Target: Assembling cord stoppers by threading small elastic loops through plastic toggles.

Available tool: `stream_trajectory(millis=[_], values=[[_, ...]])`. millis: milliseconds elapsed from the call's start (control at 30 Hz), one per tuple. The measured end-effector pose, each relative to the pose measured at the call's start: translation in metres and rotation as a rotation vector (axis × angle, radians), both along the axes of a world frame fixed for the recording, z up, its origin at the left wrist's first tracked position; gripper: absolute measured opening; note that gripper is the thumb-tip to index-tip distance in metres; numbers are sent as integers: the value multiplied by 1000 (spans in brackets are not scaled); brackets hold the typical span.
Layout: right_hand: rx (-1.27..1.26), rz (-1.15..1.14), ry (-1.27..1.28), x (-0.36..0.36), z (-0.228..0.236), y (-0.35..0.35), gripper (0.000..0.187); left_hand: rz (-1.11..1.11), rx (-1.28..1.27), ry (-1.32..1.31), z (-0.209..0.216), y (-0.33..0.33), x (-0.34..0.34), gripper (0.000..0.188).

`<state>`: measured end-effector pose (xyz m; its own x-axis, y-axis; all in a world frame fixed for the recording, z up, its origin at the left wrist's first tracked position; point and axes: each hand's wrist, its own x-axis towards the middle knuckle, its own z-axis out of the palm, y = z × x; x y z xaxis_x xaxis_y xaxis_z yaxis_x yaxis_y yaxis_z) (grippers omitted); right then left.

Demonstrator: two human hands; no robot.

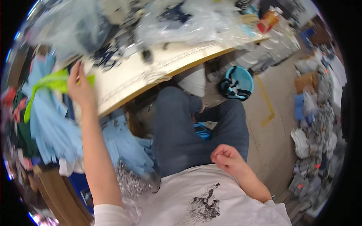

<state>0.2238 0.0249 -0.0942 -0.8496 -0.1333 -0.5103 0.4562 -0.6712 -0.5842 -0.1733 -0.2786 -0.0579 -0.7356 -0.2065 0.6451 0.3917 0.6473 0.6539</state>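
At the left end of the table, my left hand (81, 86) is stretched out with a bright yellow-green piece of cloth (51, 81) in its fingers. The cloth trails leftward over pale blue fabric strips (47, 109) that hang beside the table. A small green part shows on the other side of the hand. My right hand (228, 159) is held over my lap, in front of my shirt, with its fingers curled in. What it holds, if anything, is too small and blurred to make out.
The white tabletop (128, 77) carries clear plastic bags (196, 28), dark blue scraps (106, 58) and an orange container (269, 20). A light blue basket (247, 81) stands on the floor below. Piles of grey bundles (315, 150) line the right; a cardboard box (62, 196) is at lower left.
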Motion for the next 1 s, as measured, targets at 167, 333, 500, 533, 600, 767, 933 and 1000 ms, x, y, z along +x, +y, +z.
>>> stream_trajectory(millis=[167,333,500,533,600,767,933,1000], values=[[-56,54,14,-6,5,20,9,-292,416,98,21,21,34,25],[-36,38,104,-38,22,30,10,-692,881,-224,69,68,115,34],[53,32,217,-49,29,28,16,-965,994,-550,67,82,155,33],[49,21,259,-49,25,28,17,-1019,987,-665,67,88,161,32],[0,-21,304,-50,19,24,17,-1045,906,-857,68,101,171,30],[-114,-104,282,-61,17,22,14,-1032,813,-911,70,114,170,28],[-116,-96,319,-77,14,28,14,-963,792,-877,62,112,177,26],[-123,-100,299,-81,15,30,14,-937,814,-939,58,115,182,26]])
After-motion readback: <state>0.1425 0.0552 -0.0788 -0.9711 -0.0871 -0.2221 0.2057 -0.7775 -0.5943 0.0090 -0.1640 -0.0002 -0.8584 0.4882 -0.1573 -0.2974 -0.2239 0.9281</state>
